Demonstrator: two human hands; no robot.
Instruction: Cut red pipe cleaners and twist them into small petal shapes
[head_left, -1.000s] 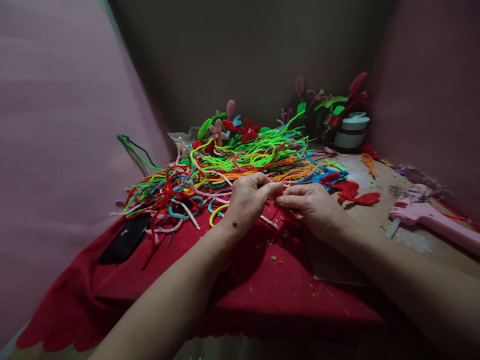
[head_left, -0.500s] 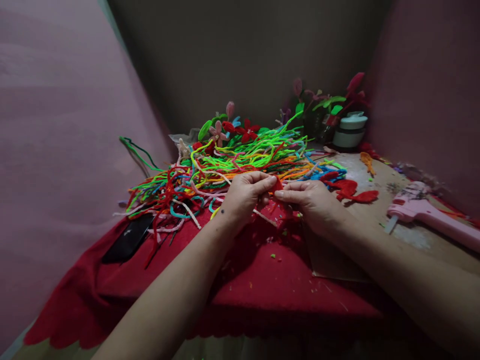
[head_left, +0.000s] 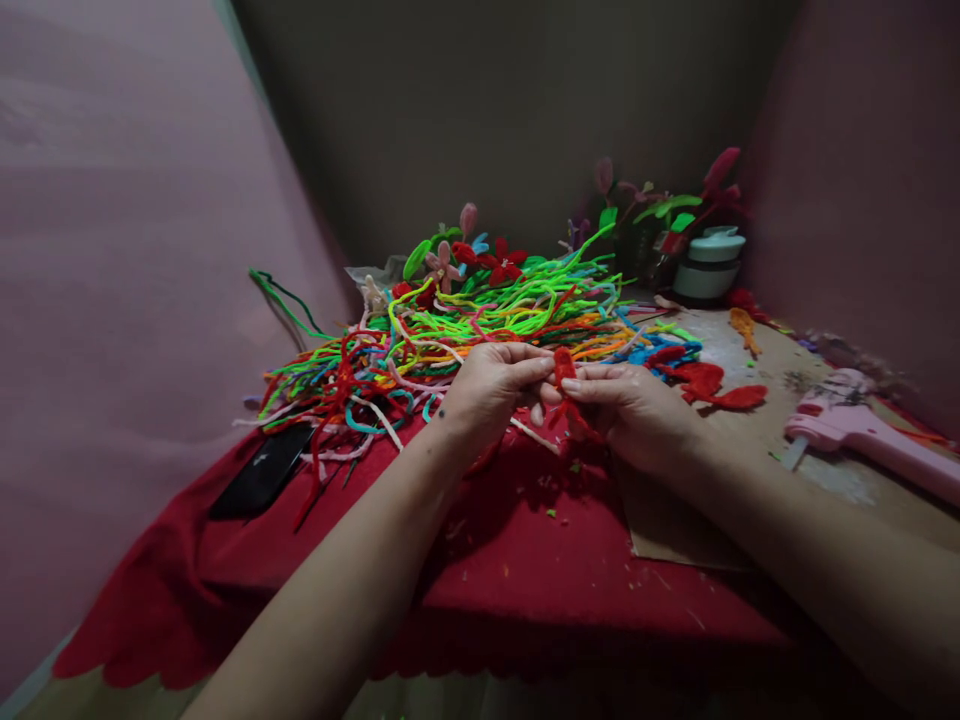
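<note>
The red piece [head_left: 564, 368] looks fuzzy, the pink tool [head_left: 870, 436] smooth plastic, the tablecloth [head_left: 540, 565] matt cloth.

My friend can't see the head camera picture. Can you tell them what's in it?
A person's left hand and right hand pinch a small fuzzy red piece above a red tablecloth. Behind them lies a heap of colourful fuzzy strips, with a black phone to the left and a pink glue gun to the right.

One held red piece [head_left: 564, 366], one phone [head_left: 262, 474], one lidded container [head_left: 703, 280].
</note>
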